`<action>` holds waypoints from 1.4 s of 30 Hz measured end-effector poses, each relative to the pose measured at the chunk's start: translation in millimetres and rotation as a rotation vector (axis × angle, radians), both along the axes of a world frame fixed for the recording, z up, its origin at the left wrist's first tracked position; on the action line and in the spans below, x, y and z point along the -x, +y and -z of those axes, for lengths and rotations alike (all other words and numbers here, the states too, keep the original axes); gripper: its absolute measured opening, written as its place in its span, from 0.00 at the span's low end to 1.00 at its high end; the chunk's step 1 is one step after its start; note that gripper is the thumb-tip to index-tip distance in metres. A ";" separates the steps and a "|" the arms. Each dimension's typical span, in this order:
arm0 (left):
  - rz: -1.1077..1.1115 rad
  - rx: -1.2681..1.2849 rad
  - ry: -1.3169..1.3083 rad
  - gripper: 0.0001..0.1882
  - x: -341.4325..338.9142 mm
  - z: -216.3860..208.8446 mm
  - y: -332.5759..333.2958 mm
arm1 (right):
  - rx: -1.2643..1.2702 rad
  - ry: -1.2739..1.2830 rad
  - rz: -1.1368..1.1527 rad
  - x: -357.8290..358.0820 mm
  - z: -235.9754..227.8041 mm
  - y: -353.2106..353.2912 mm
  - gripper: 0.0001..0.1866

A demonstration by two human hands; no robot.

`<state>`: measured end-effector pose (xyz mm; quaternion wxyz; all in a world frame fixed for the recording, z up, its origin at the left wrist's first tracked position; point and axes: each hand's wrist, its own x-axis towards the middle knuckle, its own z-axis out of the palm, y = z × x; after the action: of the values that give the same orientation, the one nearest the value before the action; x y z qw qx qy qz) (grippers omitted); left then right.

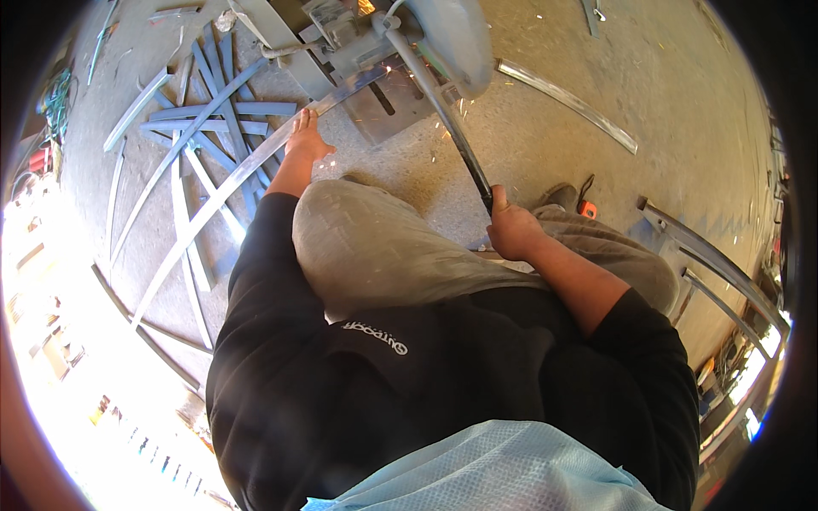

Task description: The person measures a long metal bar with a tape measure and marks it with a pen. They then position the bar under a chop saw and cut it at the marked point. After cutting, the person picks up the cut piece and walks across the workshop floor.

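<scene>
A cut-off saw (336, 30) stands on the floor ahead of me, its rounded grey blade guard (452, 43) at the upper middle. My right hand (515, 230) is closed round the dark end of its long lever handle (456, 140). A long, shiny flat-sided metal bar (217, 198) runs from the lower left up into the saw. My left hand (305, 140) holds this bar short of the saw, fingers over it and thumb sticking out to the side. Small sparks (388, 69) show where the bar meets the saw; the blade's contact itself is hidden.
Several grey-blue metal strips (226, 111) lie crossed in a pile at the left. A separate shiny bar (571, 102) lies right of the saw. An orange tape measure (588, 209) is by my right shoe (560, 196). Dark curved metal pieces (711, 251) are at the far right.
</scene>
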<state>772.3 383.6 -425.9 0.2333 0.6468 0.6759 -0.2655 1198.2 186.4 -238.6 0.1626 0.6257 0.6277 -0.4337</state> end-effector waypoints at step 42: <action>-0.010 0.012 0.017 0.70 -3.3 -7.0 -2.4 | 0.009 -0.024 -0.012 2.0 -2.0 1.6 0.23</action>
<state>775.7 381.2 -418.8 0.2325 0.6398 0.6794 -0.2741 1196.2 188.0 -236.6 0.1756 0.6266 0.6273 -0.4279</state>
